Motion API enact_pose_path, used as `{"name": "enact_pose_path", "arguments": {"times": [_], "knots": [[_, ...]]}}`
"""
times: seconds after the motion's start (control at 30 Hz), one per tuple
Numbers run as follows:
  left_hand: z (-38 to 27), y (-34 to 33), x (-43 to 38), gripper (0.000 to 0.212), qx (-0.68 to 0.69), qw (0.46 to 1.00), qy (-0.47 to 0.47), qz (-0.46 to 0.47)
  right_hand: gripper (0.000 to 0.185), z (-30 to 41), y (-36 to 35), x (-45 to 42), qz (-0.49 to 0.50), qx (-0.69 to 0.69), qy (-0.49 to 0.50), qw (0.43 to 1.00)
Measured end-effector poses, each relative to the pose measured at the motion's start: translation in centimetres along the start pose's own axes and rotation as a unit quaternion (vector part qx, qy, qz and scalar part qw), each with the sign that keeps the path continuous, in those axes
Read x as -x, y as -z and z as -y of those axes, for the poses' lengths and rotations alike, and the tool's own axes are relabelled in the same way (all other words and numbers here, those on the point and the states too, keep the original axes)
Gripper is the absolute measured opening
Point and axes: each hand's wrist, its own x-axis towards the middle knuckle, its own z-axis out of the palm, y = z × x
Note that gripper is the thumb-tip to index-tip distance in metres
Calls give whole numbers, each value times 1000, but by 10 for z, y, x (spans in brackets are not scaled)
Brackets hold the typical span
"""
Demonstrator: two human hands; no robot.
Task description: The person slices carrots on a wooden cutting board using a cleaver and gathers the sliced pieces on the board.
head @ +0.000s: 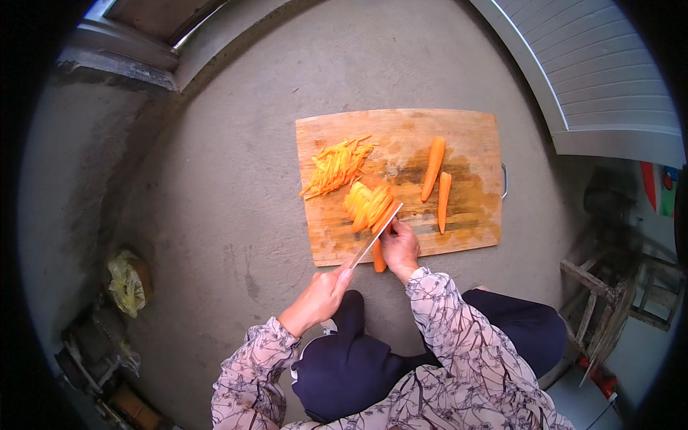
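A kitchen knife (374,238) is gripped by its handle in my left hand (317,295), its blade slanting up to the right across a carrot. That carrot (379,257) lies at the near edge of a wooden cutting board (467,126), steadied by my right hand (402,246), whose fingertips are partly hidden close to the blade. Just beyond the blade, thin carrot slices (368,206) overlap in a fanned heap. A pile of carrot shreds (341,165) sits at the board's left. Two peeled carrots, a longer one (434,169) and a shorter one (444,203), rest on the right.
The board lies on a concrete floor (226,177) and has a metal handle (504,181). A yellowish plastic bag (128,282) is at left. Worn wooden stools (596,295) stand at right, below a white panelled door (596,70). My knees flank my arms.
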Motion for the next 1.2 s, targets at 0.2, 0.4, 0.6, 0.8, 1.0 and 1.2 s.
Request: {"name": "enact_pose_path", "arguments": {"times": [0.2, 0.4, 0.6, 0.8, 1.0, 1.2], "knots": [[-4, -1, -11, 44, 3, 1000, -4, 4, 40, -3, -3, 1, -8, -30, 1, 1000], [-7, 0, -20, 43, 8, 999, 34, 26, 37, 0, -1, 2, 8, -6, 5, 1000], [-2, 0, 0, 44, -20, 999, 36, 26, 37, -4, 2, -2, -10, -18, 17, 1000], [-14, -4, -19, 43, 2, 1000, 9, -2, 39, -3, -2, 0, -5, -7, -3, 1000], [-6, -4, -16, 42, 5, 1000, -27, -8, 41, -1, -1, -1, -8, -22, -2, 1000], [-6, -10, -30, 41, -23, 999, -21, -19, 39, -5, -2, -2, -14, -26, 4, 1000]]}}
